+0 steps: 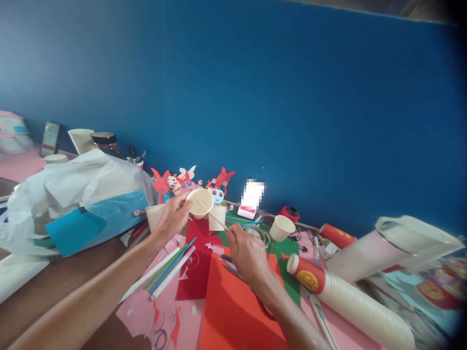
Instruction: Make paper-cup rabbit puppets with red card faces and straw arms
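My left hand (pixel 176 212) grips a white paper cup (pixel 205 214) by its side, its open mouth tipped toward me. A thin tan stick (pixel 218 220) runs through the cup and shows across its inside. The stick's near end is pinched in my right hand (pixel 245 245). Partly under my right hand and forearm, scissors (pixel 233 270) lie on an orange paper sheet (pixel 233 311). Behind the held cup stand paper figures with ears, among them a red one (pixel 161 182) and a light blue one (pixel 217 195), near another white cup (pixel 217 219).
Coloured strips (pixel 171 267) and paper scraps lie at front left. A plastic bag (pixel 83 180) with blue paper fills the left side. To the right are a single cup (pixel 282 227), a long stack of cups (pixel 365 301) and a white pitcher (pixel 368 255). A blue wall (pixel 292 97) stands behind.
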Available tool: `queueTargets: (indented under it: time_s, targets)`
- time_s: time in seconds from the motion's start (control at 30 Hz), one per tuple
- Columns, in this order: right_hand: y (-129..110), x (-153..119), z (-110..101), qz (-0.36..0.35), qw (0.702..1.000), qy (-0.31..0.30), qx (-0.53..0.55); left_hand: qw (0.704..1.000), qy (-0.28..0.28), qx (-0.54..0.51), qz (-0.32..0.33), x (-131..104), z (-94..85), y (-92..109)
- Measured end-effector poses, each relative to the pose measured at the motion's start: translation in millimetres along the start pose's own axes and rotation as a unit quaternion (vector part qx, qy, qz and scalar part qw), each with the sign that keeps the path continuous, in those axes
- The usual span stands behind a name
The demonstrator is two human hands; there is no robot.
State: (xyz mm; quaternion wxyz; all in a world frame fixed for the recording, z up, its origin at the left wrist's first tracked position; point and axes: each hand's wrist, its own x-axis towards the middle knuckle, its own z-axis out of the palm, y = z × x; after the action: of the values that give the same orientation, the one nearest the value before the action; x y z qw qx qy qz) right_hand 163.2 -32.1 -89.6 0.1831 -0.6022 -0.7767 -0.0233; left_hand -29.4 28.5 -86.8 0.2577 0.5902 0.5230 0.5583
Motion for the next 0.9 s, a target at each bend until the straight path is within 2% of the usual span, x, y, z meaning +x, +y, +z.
queueTargets:
  time_s: [0.17,0.23,0.3,0.33,0.37,0.47,0.5,0.53,0.57,0.63,0.7,0.73,0.8,0.9]
  targets:
    - [-0.9,-3.5,4.4,-0.007,0.999,0.012,-0.031,0.998,-0.004,0.063,0.016,0.2,-1.8,-1.8]
    - [-0.5,-3.6,3.7,-0.008,1.0,0.003,0.027,0.995,0.003,0.093,0.022,-0.8,-3.0,0.8]
    - [0.6,-2.0,3.3,-0.007,0.987,-0.02,0.159,0.993,0.005,0.116,0.025,-2.3,-4.3,4.5]
    - [1.5,-0.5,3.7,0.001,0.968,-0.049,0.248,0.992,0.003,0.125,0.027,-3.1,-5.0,6.4]
    - [2.3,1.1,4.5,0.015,0.936,-0.091,0.34,0.991,0.002,0.133,0.027,-3.8,-5.7,8.1]
    - [3.7,5.6,8.8,0.078,0.805,-0.236,0.539,0.986,0.007,0.162,0.027,-4.8,-7.4,10.6]
    - [3.7,6.4,10.3,0.09,0.778,-0.264,0.564,0.985,0.011,0.17,0.029,-4.8,-7.9,10.4]
    - [3.4,6.7,11.7,0.093,0.772,-0.27,0.569,0.984,0.014,0.175,0.033,-4.7,-8.4,9.8]
    - [3.0,6.4,12.6,0.086,0.788,-0.254,0.554,0.983,0.012,0.177,0.039,-4.6,-8.8,8.7]
    - [1.9,4.3,13.4,0.052,0.868,-0.17,0.464,0.982,0.004,0.18,0.049,-4.6,-9.5,5.9]
    - [0.6,0.7,13.1,0.015,0.95,-0.069,0.304,0.981,0.001,0.189,0.05,-4.8,-9.7,2.6]
    - [-0.1,-1.2,12.7,0.001,0.976,-0.036,0.213,0.98,0.001,0.195,0.049,-4.9,-9.6,1.0]
    - [-1.2,-4.8,12.0,-0.014,0.998,-0.013,0.058,0.977,0.007,0.207,0.049,-5.3,-8.9,-2.0]
    - [-2.1,-8.4,10.7,-0.027,0.998,0.0,-0.063,0.974,0.011,0.219,0.047,-6.0,-7.4,-4.7]
